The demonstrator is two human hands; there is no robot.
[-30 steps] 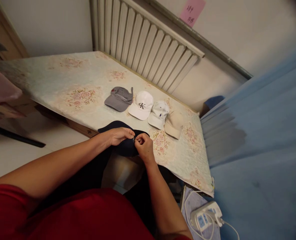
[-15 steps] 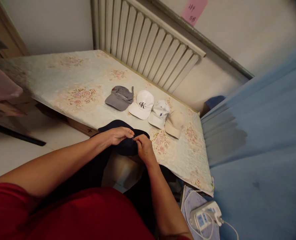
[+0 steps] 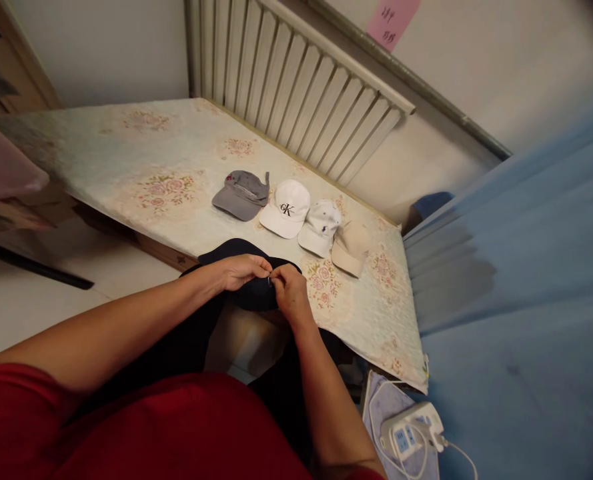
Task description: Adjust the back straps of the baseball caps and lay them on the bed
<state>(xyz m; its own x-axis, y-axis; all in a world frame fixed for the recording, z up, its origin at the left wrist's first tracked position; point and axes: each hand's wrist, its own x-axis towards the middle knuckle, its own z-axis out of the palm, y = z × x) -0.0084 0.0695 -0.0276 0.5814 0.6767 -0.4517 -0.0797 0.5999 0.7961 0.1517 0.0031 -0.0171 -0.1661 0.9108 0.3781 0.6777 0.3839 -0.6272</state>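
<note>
A dark navy cap [image 3: 251,295] rests over my lap at the bed's near edge, its brim pointing up and left. My left hand [image 3: 246,271] pinches it near the middle, where a small shiny metal piece shows. Close beside, fingertips almost meeting, my right hand [image 3: 290,291] grips the cap by the same spot. Beyond my hands a row of caps lies on the bed: a grey cap [image 3: 241,195], a white cap with black letters [image 3: 286,208], a white cap with a small dark emblem [image 3: 320,228] and a beige cap [image 3: 351,248].
The bed [image 3: 96,160] has a floral cover. A radiator [image 3: 296,93] stands along its far side. Blue curtains [image 3: 516,287] hang at the right. A white power strip [image 3: 411,430] with cords lies on a cloth-covered surface, lower right.
My right fingers have shifted slightly at the cap's metal piece, closer to my left fingertips. The row of caps has stayed in place.
</note>
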